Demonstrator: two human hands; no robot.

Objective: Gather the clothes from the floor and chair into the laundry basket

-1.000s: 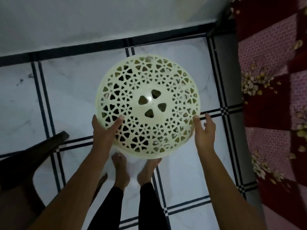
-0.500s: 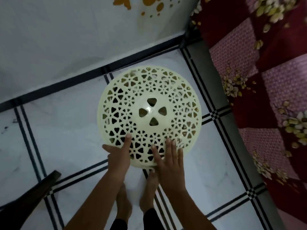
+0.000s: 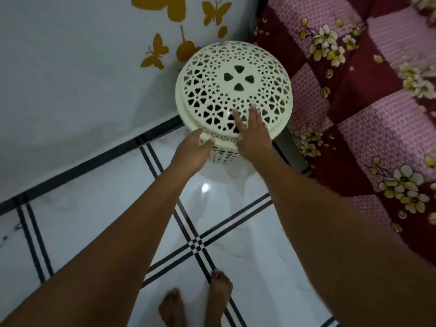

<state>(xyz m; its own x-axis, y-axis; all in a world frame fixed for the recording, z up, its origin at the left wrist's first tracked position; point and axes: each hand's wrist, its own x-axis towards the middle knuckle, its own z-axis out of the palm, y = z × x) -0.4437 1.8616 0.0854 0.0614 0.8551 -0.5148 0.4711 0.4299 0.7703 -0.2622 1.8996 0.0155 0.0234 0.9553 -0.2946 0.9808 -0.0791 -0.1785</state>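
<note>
We see a dim indoor shot w/ a cool bluish cast. One small bright glare spot sits on the glossy floor tiles (image 3: pixel 205 187), w/ a soft pale sheen around it, so light comes from overhead. Soft shadow falls across the wall (image 3: pixel 70 90) lower down. Forearms in the foreground look dark and underexposed. The bedspread (image 3: pixel 377 114) smears w/ motion blur at top right. Wide-angle warp bends the floor lines and stretches the arms toward the edges. Overall soft, slightly noisy detail.
</note>
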